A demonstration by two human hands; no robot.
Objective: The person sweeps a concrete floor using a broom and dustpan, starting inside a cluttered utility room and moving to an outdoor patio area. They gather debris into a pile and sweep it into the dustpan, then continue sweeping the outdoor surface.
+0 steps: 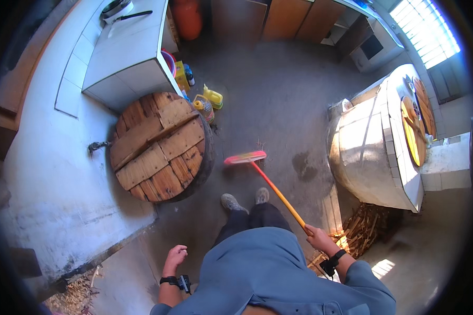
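My right hand (319, 237) is closed around the yellow end of a broom handle (285, 202). The handle slants up and left, turning red near the broom's pink and red head (245, 157). That head is over the grey concrete floor, beyond my shoes (230, 202), with a few bits of straw-like debris (261, 145) beside it. Off to the left of my body, my left hand (176, 255) holds nothing; its fingers are partly curled. Each wrist wears a black strap with a small device.
Left stands a large round vat with a wooden lid (159, 147), near plastic bottles (213, 97) and a tiled counter (128, 43). A tiled stove (362, 138) is at right, above piled firewood (364, 230). Wood chips (77, 291) lie lower left; cabinets (285, 19) line the far side.
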